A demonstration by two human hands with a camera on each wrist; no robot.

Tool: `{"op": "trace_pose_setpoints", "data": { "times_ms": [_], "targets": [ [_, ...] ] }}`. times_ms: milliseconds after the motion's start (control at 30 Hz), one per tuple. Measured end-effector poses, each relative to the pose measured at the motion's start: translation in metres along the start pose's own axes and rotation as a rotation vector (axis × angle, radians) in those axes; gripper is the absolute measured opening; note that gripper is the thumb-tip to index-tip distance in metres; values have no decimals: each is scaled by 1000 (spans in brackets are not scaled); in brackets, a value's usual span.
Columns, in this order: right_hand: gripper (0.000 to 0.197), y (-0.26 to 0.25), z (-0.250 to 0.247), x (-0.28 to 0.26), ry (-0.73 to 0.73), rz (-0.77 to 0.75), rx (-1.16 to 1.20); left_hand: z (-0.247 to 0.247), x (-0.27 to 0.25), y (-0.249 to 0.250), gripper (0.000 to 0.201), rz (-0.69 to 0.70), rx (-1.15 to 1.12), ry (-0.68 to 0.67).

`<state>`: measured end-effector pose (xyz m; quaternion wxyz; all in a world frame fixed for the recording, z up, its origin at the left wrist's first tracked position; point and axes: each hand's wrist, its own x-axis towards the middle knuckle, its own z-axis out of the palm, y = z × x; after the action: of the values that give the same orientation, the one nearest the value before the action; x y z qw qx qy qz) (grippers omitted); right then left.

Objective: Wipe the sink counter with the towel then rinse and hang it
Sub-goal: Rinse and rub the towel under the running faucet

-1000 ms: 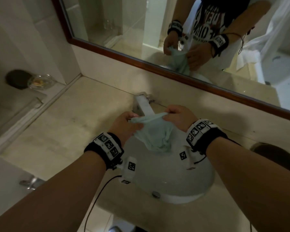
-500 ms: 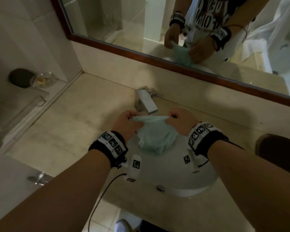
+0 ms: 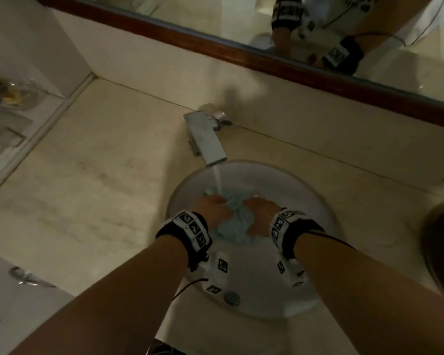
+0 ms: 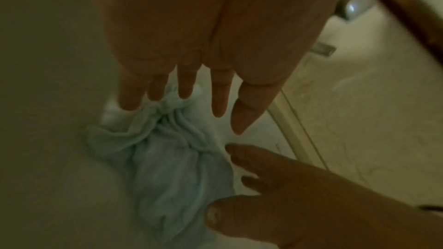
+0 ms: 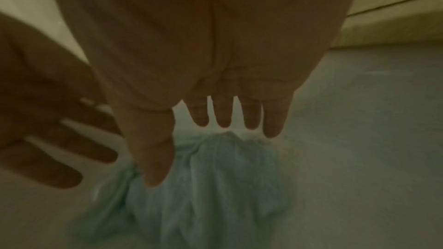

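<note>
water (image 3: pixel 217 179) runs from the faucet (image 3: pixel 207 140) straight onto the towel (image 3: pixel 228 226), which sits bunched in the sink (image 3: pixel 305 190) basin btwn both hands. left hand (image 3: pixel 212 210) & right hand (image 3: pixel 260 213) are down in the bowl on either side of the cloth. wrist views show fingers (image 4: pixel 218 92) of the left spread and straight, tips at the gathered top of the towel, not curled round it; right fingers (image 5: pixel 249 115) likewise straight, hovering just over or touching the cloth, can't tell which. so both hands loose, nothing gripped. judging by this, the rinse step is underway; whether the counter (image 3: pixel 87 188) wipe is fully done can't be told from here, though the counter looks streaky. left to do: finish rinsing, prob wring it out, shut off the tap, hang the towel. no rail or hook visible yet.
</note>
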<state>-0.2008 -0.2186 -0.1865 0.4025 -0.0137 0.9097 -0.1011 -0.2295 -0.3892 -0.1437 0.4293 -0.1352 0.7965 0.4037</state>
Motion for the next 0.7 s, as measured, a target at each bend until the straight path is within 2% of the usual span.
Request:
{"op": "trace_pose_setpoints", "data": {
  "times_ms": [67,100,133,167,233,267,367,467,500,533,600,633,700],
  "targets": [
    [123,-2,12,17,-62,10,-98,9,15,-3,64,13,1,-17],
    [133,-2,19,25,-93,24,-100,11,25,-5,66,15,-7,-36],
    [139,-3,27,31,-113,37,-82,12,33,-6,62,6,-3,-56],
    [140,-5,33,35,-119,53,-49,12,41,-8,50,-9,23,-84],
    [124,-10,41,40,-71,96,27,13,50,-10,19,-62,28,-111],
    [106,-13,39,42,-18,109,51,11,50,-7,16,-75,29,-118],
    [52,-11,20,48,13,105,78,10,62,-12,29,-160,92,-226],
    [28,0,-8,37,-68,136,333,-1,63,0,45,-203,73,-246],
    [32,7,-16,32,-116,170,435,-5,64,3,52,-190,106,-277],
    [44,15,-22,27,-164,206,529,-6,66,5,62,-159,179,-307],
    [69,28,-30,22,-211,240,666,-8,74,4,95,-135,341,-329],
    [73,33,-30,22,-164,229,706,-6,77,5,104,-143,446,-319],
    [66,37,-24,25,-11,203,649,-2,84,2,99,-112,672,-250]
  ]
}}
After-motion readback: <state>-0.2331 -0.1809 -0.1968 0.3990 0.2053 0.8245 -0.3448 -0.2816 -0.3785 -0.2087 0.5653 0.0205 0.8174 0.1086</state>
